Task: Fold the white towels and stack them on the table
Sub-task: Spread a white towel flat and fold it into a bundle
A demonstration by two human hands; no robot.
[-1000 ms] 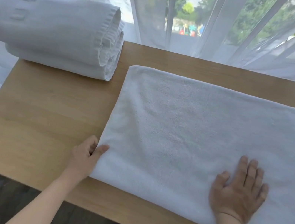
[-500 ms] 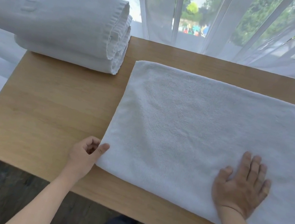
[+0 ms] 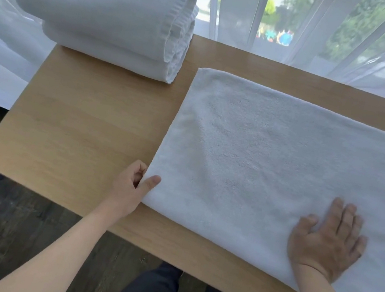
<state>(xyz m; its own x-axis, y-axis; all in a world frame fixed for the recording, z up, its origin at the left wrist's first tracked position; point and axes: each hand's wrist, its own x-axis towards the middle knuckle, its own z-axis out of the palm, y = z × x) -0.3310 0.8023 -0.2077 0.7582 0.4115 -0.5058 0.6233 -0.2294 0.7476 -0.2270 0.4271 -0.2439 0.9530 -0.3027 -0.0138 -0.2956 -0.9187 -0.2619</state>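
Left hand was at the near-left corner of the flat towel, pinching it: thumb on top of the cloth, fingers curled at the edge, seemingly tucked under the corner, though the fingertips themselves were hidden. Right hand lay palm-down on the same towel near its front edge, fingers spread and flat, pressing the cloth to the table; nothing gripped. Both forearms were bare and came in from the bottom of the view. The flat towel was white terry, already doubled over by the look of its thick near edge, spread smooth across the right half of the tabletop; its left edge ran roughly mid-table, its right end ran out of view, so couldn't tell how far it extended. Near edge sat just inside the table's front edge, far edge stopped short of the back edge. Stack of folded towels sat at the far-left corner of the table, two white bundles one on top of the other, folded ends facing right, the left part hanging out past the table's side edge. Stack and flat towel were apart, bare wood between them. Table was light wood with rounded corners. Behind it hung sheer white curtains over a window, with blurred greenery outside. Dark floor below the table; person's dark trousers visible at the bottom centre.
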